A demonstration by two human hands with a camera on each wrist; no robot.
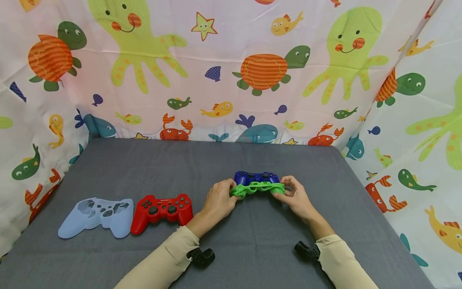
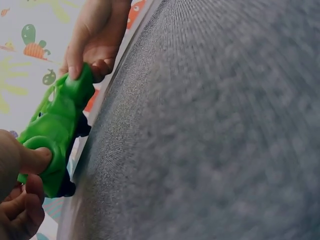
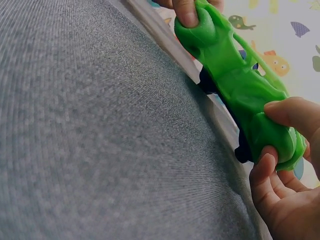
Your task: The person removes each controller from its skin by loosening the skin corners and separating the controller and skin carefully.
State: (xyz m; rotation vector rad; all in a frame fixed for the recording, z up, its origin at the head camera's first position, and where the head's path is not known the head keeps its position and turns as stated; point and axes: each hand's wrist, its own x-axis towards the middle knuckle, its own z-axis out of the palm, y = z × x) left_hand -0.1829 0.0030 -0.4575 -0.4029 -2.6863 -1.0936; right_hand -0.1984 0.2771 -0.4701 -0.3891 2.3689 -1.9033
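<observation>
A blue game controller (image 1: 256, 176) is held up near the middle of the table, its top face with sticks and buttons showing in the head view. Stretched over its near side is a green silicone controller cover (image 1: 258, 187), which hides the handles. My left hand (image 1: 219, 200) grips the left end of the cover, thumb pressed on the green handle. At the other end, my right hand (image 1: 296, 199) pinches the cover between thumb and fingers. In the right wrist view the green cover (image 3: 240, 82) wraps the handles, with dark parts of the controller sticking out along one edge.
On the left of the grey table (image 1: 252, 257) lies a pale blue controller cover (image 1: 95, 216). Right beside it rests a red Sony controller (image 1: 162, 212), close to my left forearm. A curtain (image 1: 223, 44) printed with sea animals hangs behind and at both sides.
</observation>
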